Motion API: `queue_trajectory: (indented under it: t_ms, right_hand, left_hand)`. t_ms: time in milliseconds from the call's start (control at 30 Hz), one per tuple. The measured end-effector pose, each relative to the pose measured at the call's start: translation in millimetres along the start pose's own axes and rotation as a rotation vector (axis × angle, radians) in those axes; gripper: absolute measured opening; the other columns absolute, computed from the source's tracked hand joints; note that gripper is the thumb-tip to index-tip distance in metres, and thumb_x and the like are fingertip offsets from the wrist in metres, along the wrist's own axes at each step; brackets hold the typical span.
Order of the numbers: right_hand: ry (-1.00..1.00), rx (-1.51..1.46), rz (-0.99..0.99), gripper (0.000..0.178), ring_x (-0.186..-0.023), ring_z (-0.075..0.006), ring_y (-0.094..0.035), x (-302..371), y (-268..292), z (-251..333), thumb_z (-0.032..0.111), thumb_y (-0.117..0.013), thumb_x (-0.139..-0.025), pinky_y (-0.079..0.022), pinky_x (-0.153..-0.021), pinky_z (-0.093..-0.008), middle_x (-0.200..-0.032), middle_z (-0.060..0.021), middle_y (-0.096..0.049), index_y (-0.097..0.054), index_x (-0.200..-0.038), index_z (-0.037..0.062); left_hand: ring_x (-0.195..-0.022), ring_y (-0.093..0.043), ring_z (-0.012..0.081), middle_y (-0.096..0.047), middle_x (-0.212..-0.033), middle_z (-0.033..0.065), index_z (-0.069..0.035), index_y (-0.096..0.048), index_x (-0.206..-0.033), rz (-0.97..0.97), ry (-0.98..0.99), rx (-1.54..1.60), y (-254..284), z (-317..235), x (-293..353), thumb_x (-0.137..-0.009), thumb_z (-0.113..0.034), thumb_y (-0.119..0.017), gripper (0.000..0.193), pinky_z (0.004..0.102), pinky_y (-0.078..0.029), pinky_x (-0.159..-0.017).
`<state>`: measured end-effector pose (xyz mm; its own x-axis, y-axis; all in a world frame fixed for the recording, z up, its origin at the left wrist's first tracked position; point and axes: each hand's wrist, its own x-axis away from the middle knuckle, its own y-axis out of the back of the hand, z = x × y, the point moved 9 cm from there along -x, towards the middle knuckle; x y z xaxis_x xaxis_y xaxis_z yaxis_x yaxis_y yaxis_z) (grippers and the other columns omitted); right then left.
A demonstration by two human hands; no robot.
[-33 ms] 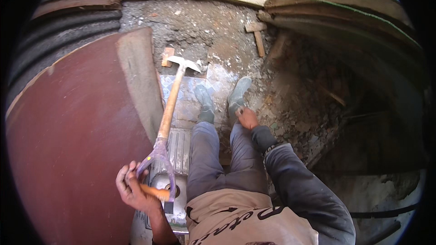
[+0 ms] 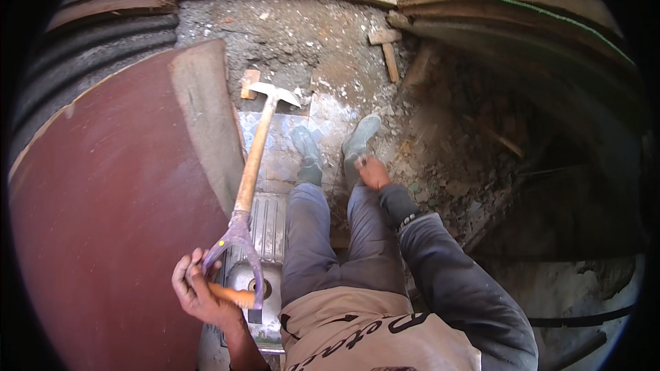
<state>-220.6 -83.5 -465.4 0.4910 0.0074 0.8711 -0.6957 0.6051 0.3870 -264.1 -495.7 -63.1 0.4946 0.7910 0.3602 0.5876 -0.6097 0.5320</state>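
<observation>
Shovel (image 2: 255, 158), worn wooden shaft (image 2: 248, 185), purple forked handle (image 2: 240, 228), orange crossbar (image 2: 232, 295)

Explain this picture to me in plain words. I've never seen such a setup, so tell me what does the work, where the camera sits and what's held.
There is no machine here: a person uses two bare hands. The picture comes from a wide fisheye camera worn on the head and looking down, so straight edges bend and the rim goes dark.

The left hand holds the orange-gripped end of a long tool with a wooden shaft and a pale metal head. The right hand is by the right knee; whether it holds anything is unclear.

Beneath the tool's handle is a metal sink. A brick-like block and a T-shaped hammer lie on the ground ahead, and a dark red board stretches along the left.
</observation>
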Motion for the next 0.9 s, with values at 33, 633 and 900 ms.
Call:
queue_trajectory:
  t_ms: [33,633,900]
  right_hand:
    - [-0.003,-0.015,-0.010,0.038,-0.100,-0.0439,-0.058,-14.4,3.9,0.3,0.034,-0.056,-0.086,-0.046,-0.087,-0.0488,-0.101,-0.0265,-0.063,-0.062,-0.105,0.0017]
    - [-0.053,0.063,-0.299,0.048,-0.108,-0.0402,-0.059,-273.5,152.4,-56.9,0.027,-0.066,-0.082,-0.046,-0.093,-0.0433,-0.113,-0.0261,-0.062,-0.055,-0.120,-0.0001]
    - [0.022,0.215,-0.435,0.063,-0.109,-0.0435,-0.057,-353.7,160.1,-66.7,0.032,-0.065,-0.085,-0.045,-0.094,-0.0445,-0.114,-0.0306,-0.060,-0.041,-0.128,-0.0070]
  left_hand:
    - [-0.093,-0.065,0.0232,-0.064,-0.105,0.0180,0.005,-0.052,-0.115,0.003,-0.005,0.005,0.8,1.2,0.0,-0.098,-0.008,-0.045,0.023,0.0305,-0.056,-0.070]
    - [-0.084,-0.063,0.0290,-0.060,-0.098,0.0169,0.004,-0.056,-0.110,0.034,-0.452,-0.923,-21.9,-21.1,5.5,-0.090,-0.025,-0.066,0.037,0.0371,-0.054,-0.070]
    - [-0.087,-0.062,0.0255,-0.060,-0.103,0.0171,0.001,-0.057,-0.112,0.103,-0.967,-0.628,69.8,-14.5,-1.8,-0.098,-0.041,-0.046,0.046,0.0364,-0.053,-0.070]
